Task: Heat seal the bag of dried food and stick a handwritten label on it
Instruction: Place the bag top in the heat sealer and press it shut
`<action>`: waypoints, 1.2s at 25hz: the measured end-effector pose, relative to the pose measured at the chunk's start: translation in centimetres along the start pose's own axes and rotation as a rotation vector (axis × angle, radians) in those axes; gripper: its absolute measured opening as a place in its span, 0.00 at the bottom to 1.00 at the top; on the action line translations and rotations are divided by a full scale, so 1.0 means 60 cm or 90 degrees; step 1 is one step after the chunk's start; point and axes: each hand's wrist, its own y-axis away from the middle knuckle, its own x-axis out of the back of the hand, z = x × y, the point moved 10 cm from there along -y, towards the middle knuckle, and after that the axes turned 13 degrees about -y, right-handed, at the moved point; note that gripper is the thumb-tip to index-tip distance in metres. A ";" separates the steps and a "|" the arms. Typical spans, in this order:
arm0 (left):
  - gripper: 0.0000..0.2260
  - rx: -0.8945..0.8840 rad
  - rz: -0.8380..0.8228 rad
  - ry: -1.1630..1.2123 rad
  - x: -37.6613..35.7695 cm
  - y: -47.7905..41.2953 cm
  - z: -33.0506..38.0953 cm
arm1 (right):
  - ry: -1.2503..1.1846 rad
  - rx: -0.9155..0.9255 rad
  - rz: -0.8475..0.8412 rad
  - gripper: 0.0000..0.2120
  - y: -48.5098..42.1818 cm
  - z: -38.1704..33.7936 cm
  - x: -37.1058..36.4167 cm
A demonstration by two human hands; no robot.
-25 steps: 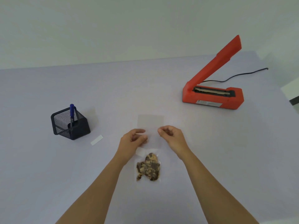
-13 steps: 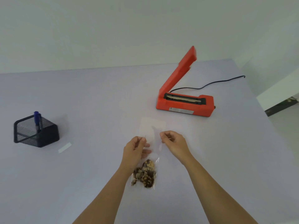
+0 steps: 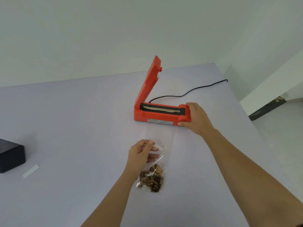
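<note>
A clear plastic bag (image 3: 161, 145) holds brown and tan dried food (image 3: 152, 178) in its lower end. My left hand (image 3: 141, 155) pinches the bag at its left side, near the middle of the table. The orange heat sealer (image 3: 157, 114) stands further back with its lid raised upright and its sealing strip exposed. My right hand (image 3: 196, 117) grips the right end of the sealer's base. A small white label strip (image 3: 30, 171) lies flat at the left.
A black mesh pen holder (image 3: 11, 155) sits at the left edge, cut off by the frame. The sealer's black cord (image 3: 188, 92) runs back to the table's far right corner. The table's right edge (image 3: 255, 128) drops to the floor.
My right hand let go of the bag and reached forward to grasp the right end of the sealer. My left hand kept hold of the bag. The view swung to the right.
</note>
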 end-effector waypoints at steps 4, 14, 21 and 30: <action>0.10 -0.031 0.009 -0.042 -0.010 -0.022 0.025 | -0.059 0.032 0.044 0.38 0.035 -0.004 0.012; 0.13 -0.036 -0.012 -0.106 -0.021 -0.038 0.036 | -0.145 -0.027 0.162 0.38 0.121 0.017 0.013; 0.12 0.010 -0.085 -0.135 -0.025 -0.054 0.053 | -0.586 -0.252 0.222 0.07 0.185 0.007 -0.089; 0.12 -0.012 -0.029 -0.079 -0.011 -0.059 0.067 | -0.655 -0.340 0.234 0.10 0.163 0.013 -0.089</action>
